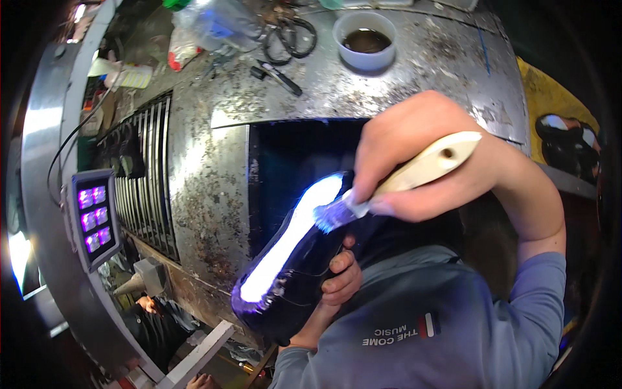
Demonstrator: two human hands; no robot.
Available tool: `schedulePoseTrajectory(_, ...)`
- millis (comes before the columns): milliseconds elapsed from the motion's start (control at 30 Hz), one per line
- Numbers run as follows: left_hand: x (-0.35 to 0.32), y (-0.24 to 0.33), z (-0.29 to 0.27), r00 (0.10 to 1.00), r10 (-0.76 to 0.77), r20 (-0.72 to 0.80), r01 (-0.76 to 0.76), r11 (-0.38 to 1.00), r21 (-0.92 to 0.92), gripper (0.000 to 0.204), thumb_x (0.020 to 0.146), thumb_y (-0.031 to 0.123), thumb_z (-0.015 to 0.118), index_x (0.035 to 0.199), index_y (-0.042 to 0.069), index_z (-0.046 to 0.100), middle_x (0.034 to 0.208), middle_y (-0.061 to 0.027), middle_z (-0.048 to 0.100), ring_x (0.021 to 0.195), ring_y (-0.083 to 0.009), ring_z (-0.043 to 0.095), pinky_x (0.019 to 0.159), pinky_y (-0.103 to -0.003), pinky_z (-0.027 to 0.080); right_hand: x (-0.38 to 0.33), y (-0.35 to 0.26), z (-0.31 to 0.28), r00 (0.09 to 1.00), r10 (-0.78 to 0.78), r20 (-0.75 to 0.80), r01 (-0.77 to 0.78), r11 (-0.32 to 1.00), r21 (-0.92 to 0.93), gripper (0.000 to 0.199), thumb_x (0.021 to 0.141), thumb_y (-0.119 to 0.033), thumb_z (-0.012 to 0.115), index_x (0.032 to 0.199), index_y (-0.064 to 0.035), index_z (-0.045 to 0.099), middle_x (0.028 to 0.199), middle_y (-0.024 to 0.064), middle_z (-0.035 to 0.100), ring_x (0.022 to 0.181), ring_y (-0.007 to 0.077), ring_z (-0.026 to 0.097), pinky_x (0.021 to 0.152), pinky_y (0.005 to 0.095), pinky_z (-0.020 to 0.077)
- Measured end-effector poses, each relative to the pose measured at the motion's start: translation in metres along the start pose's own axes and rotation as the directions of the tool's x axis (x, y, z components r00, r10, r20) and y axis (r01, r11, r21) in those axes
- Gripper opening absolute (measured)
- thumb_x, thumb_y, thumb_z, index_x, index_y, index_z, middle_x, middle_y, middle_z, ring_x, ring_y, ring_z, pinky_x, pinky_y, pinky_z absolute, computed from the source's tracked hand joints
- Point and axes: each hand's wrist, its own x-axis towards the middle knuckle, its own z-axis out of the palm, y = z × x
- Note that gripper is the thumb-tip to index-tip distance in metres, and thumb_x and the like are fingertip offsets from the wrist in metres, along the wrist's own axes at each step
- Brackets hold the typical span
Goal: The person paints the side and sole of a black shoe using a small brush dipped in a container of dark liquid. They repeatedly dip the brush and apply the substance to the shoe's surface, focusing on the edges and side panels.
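My right hand (421, 152) grips a flat paintbrush (431, 165) by its pale wooden handle, thumb and fingers pinched near the ferrule. The bristles touch a dark shoe (285, 285) at the edge of a glowing blue-white area (291, 249) that runs along its length. The shoe is tilted, one end up toward the brush and the other down to the left. My left hand (341, 277) holds the shoe from its right side, fingers curled against it. The rest of that hand is partly hidden behind the shoe.
A lamp panel (97, 217) glows purple at left. Beyond the dark bench opening (291, 162) stand a white bowl (365, 42) of brown liquid, scissors (289, 40), a black marker (278, 78) and a plastic bag (220, 26). Another person's hand (148, 303) shows at lower left.
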Motion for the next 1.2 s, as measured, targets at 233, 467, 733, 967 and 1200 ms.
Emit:
schedulePoseTrajectory(233, -0.064, 0.034, 0.141, 0.671, 0.71, -0.213, 0.028, 0.263, 0.964, 0.074, 0.093, 0.042, 0.072, 0.147, -0.001, 0.047, 0.135, -0.0207, 0.063, 0.117, -0.032, 0.068, 0.105, -0.043, 0.053, -0.012, 0.0, -0.015, 0.988, 0.091, -0.123, -0.1, 0.993, -0.069, 0.019, 0.082, -0.011, 0.08, 0.098, -0.0013, 0.077, 0.09, 0.0101, 0.075, 0.08, 0.02, 0.072, 0.073, 0.031, 0.0555)
schedulePoseTrajectory(467, -0.095, 0.151, 0.268, 0.313, 0.949, 0.014, 0.842, -0.285, 0.459, 0.067, 0.075, 0.032, 0.09, 0.122, -0.007, 0.064, 0.106, -0.0138, 0.073, 0.093, -0.0207, 0.072, 0.088, -0.035, 0.057, -0.023, 0.001, -0.016, 0.977, 0.158, -0.143, -0.171, 0.982, -0.084, 0.019, 0.08, -0.01, 0.079, 0.097, -0.0019, 0.077, 0.091, 0.0113, 0.076, 0.081, 0.0221, 0.073, 0.074, 0.0321, 0.0554)
schedulePoseTrajectory(733, -0.085, 0.295, 0.358, 0.216, 0.963, 0.161, 0.905, -0.259, 0.337, 0.058, 0.074, 0.024, 0.091, 0.116, -0.008, 0.067, 0.094, -0.0153, 0.075, 0.079, -0.0212, 0.073, 0.074, -0.033, 0.059, -0.019, 0.004, -0.012, 0.947, 0.259, -0.187, -0.275, 0.96, -0.061, 0.021, 0.076, -0.009, 0.08, 0.097, -0.002, 0.078, 0.089, 0.012, 0.076, 0.078, 0.0226, 0.073, 0.071, 0.0319, 0.0568)
schedulePoseTrajectory(967, -0.075, 0.453, 0.402, 0.256, 0.905, 0.34, 0.967, -0.244, -0.078, 0.076, 0.064, 0.04, 0.096, 0.113, -0.012, 0.07, 0.1, -0.0206, 0.076, 0.087, -0.0263, 0.073, 0.082, -0.038, 0.058, -0.024, 0.013, -0.019, 0.895, 0.327, -0.304, -0.372, 0.923, -0.103, 0.026, 0.076, -0.007, 0.082, 0.102, -0.0036, 0.078, 0.095, 0.011, 0.078, 0.082, 0.0227, 0.074, 0.075, 0.0329, 0.0588)
schedulePoseTrajectory(1200, -0.073, 0.524, 0.347, 0.268, 0.703, 0.659, 0.963, -0.178, -0.202, 0.072, 0.079, 0.037, 0.086, 0.132, -0.007, 0.062, 0.131, -0.0225, 0.067, 0.122, -0.0371, 0.063, 0.107, -0.043, 0.046, -0.038, 0.026, -0.011, 0.837, 0.291, -0.463, -0.376, 0.921, -0.101, 0.021, 0.086, -0.013, 0.081, 0.106, -0.008, 0.077, 0.099, 0.0069, 0.077, 0.091, 0.021, 0.073, 0.08, 0.0321, 0.0559)
